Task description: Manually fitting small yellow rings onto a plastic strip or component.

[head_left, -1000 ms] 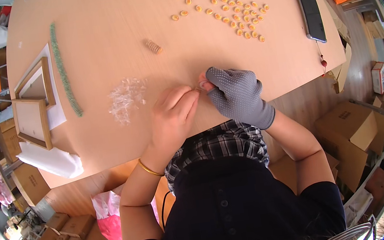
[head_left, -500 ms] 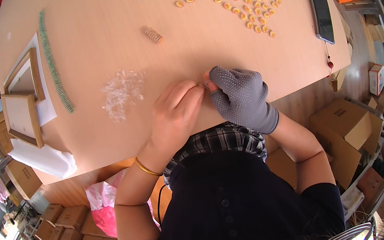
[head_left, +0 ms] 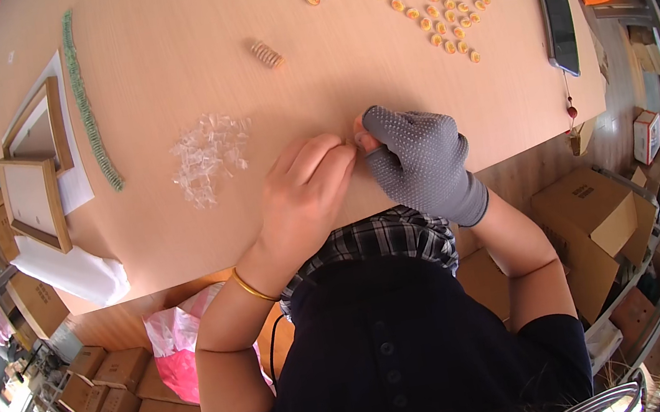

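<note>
At the table's near edge my two hands meet fingertip to fingertip. My left hand [head_left: 303, 184], bare with a gold bangle at the wrist, is closed in a pinch. My right hand [head_left: 423, 161] wears a grey dotted glove with the thumb tip bare, and its fingers are curled closed too. Whatever sits between the fingertips is too small and covered to name. Left of my left hand lies a loose pile of small clear plastic pieces [head_left: 209, 157]. Farther off rests a small coiled, spring-like roll [head_left: 268, 54]. Many small orange-yellow oval pieces [head_left: 437, 10] are scattered at the far right.
A long green beaded strip [head_left: 86, 105] lies at the left, beside wooden frames [head_left: 34, 201] and white wrapping [head_left: 73, 271]. A phone [head_left: 557, 21] with a dangling strap is at the right edge of the table [head_left: 155, 45]. Cardboard boxes [head_left: 588, 212] stand on the floor.
My hands stay together in nearly the same pose, the right one shifted very slightly to the right. The tabletop things sit a little differently in view; none has been picked up.
</note>
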### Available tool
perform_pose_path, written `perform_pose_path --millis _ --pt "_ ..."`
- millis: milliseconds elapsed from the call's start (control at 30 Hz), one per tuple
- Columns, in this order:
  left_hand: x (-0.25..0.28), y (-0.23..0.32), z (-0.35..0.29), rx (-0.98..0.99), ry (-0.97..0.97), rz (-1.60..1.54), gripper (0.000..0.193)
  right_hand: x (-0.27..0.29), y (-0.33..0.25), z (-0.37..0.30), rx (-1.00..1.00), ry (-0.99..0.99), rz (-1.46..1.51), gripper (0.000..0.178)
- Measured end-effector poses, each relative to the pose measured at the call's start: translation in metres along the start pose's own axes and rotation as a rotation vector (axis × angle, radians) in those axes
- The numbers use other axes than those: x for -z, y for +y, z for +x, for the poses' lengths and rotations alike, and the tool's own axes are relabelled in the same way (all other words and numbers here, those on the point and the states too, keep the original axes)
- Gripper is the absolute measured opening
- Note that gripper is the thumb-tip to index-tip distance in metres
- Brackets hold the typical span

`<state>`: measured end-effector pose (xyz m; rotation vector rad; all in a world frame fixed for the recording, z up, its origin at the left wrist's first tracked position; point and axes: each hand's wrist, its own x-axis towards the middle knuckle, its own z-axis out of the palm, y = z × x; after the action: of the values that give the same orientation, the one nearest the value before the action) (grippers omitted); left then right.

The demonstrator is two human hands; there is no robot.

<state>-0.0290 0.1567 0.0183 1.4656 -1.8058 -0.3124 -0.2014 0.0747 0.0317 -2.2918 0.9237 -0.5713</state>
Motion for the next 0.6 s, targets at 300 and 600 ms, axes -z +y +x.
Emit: perform_pose_path --millis 300,600 --pt "0.000 -0.001 -0.002 0.005 -0.019 -0.005 0.024 0.004 -0.007 0.002 -0.072 -0.019 0.049 0.005" --pt "-0.001 -0.002 -0.002 -0.009 0.001 -0.018 0.022 0.010 -0.005 0.005 -0.109 -0.066 0.138 0.005"
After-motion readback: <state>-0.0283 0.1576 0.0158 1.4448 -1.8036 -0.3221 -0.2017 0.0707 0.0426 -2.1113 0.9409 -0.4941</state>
